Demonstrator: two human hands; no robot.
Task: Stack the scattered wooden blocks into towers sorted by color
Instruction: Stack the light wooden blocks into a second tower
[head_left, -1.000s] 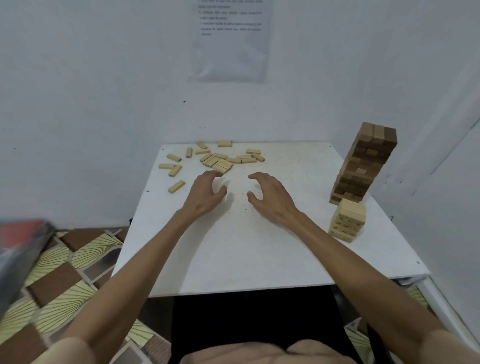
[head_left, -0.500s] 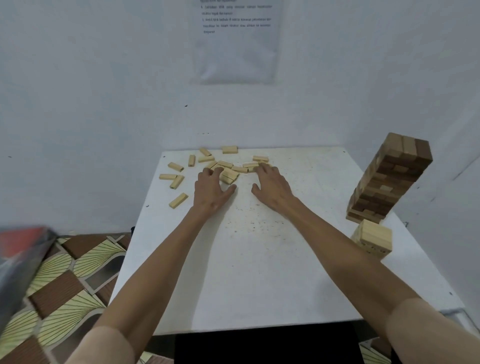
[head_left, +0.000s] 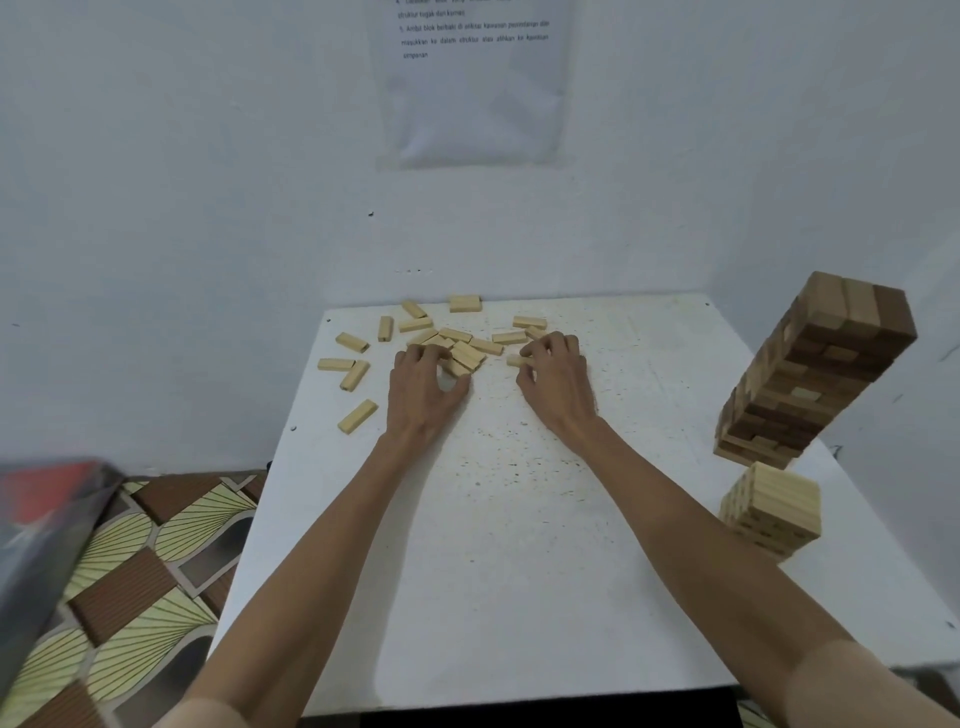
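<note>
Left hand (head_left: 423, 395) curls fingers onto the pale block pile (head_left: 467, 356) near the table's (head_left: 519, 571) far edge; right hand (head_left: 558, 387) pinches 1 pale block (head_left: 514, 360). Mixed brown tower (head_left: 815, 374) and short pale tower (head_left: 774, 512) hug the right edge.

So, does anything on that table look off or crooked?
Yes: the tall tower on the right mixes pale pieces among dark ones and appears to lean, though the wide lens may cause that. Loose pale blocks litter the far edge.

"Ambil blok berbaki" on wall sheet (head_left: 474, 98)
</note>
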